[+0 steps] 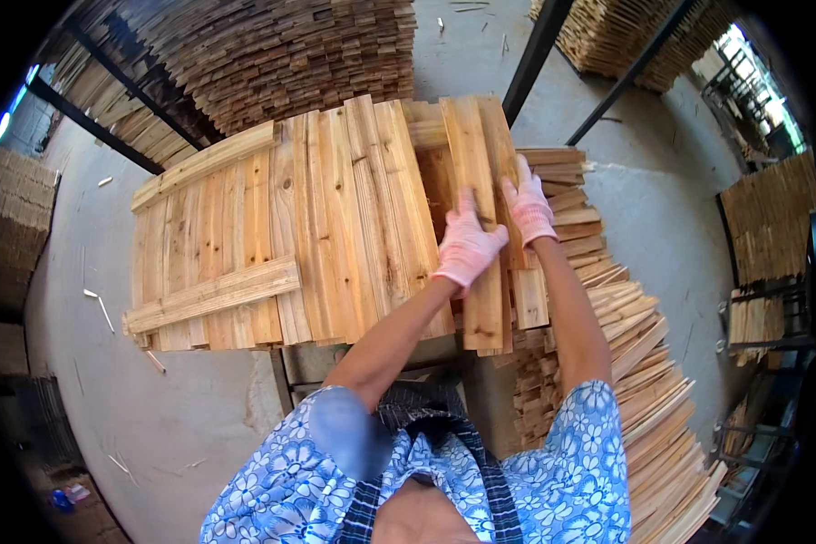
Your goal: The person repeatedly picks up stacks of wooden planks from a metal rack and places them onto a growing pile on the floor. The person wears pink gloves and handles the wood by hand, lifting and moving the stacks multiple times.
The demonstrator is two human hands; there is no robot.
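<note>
My left hand (pixel 469 245), in a pink glove, spans the width of a loose wooden plank (pixel 483 308), its thumb at the plank's right edge. Slight blur softens this hand. Just to the right and farther off, my right hand (pixel 529 207), also gloved in pink, grips the edge of a neighbouring wooden plank (pixel 499 136); part of its fingers is hidden. Both planks lie lengthwise away from me, overlapping others at the right end of the layer. To the left, a wide row of planks (pixel 340 208) lies side by side, with a crosswise board (pixel 213 293) over its near left part.
A long pile of loose wooden strips (pixel 644 363) runs along my right side. Tall stacks of boards (pixel 290 54) stand behind the work surface, and more boards (pixel 771 218) are at the far right. Dark metal posts (pixel 537 59) rise beyond the planks. Wood scraps lie on the concrete floor (pixel 190 408).
</note>
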